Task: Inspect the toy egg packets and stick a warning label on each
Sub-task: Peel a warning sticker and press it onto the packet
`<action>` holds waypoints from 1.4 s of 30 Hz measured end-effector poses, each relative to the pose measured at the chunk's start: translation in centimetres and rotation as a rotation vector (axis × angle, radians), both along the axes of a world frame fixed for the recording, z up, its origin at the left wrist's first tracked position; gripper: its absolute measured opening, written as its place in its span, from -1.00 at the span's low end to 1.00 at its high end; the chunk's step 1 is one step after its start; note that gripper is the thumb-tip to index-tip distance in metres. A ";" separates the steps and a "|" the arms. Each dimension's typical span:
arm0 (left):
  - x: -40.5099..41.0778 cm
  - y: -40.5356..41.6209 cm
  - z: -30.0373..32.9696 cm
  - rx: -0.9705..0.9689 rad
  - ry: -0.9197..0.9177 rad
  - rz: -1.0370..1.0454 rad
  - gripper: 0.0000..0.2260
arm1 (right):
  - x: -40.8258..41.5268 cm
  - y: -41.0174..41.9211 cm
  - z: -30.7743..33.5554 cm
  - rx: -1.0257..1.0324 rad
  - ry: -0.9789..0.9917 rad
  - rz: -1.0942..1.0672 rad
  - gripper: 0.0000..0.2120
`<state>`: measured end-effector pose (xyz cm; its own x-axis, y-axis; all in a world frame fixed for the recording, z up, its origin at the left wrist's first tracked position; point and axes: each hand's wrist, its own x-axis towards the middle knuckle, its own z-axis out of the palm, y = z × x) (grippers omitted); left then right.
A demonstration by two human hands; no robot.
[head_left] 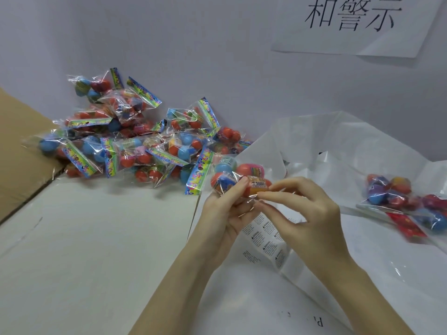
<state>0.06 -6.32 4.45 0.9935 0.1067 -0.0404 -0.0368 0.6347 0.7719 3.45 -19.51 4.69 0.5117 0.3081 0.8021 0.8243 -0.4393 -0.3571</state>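
I hold one clear packet of coloured toy eggs [238, 177] up over the table. My left hand [225, 211] grips it from below, thumb on its front. My right hand [304, 213] pinches the packet's lower right edge with thumb and forefinger. A sheet of white warning labels [264, 234] lies on the table under my hands, partly hidden by them. A big pile of egg packets [130, 139] with bright header cards sits at the back left. Two or three more packets [411, 201] lie at the right.
A brown cardboard box flap [21, 155] juts in at the left. A large crinkled clear plastic bag [338, 146] spreads over the right half of the white table [84, 238]. A paper sign with black characters [350, 20] hangs on the wall.
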 end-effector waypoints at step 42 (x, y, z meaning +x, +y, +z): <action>-0.5 0.1 0.3 -0.119 -0.092 -0.048 -0.74 | 0.4 -0.1 -0.4 -0.083 -0.207 -0.091 -0.80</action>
<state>-0.47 -6.27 4.72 0.9974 0.0591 0.0411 -0.0712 0.7241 0.6860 3.85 -19.57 4.30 0.3673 0.3378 0.8666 0.8320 -0.5359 -0.1437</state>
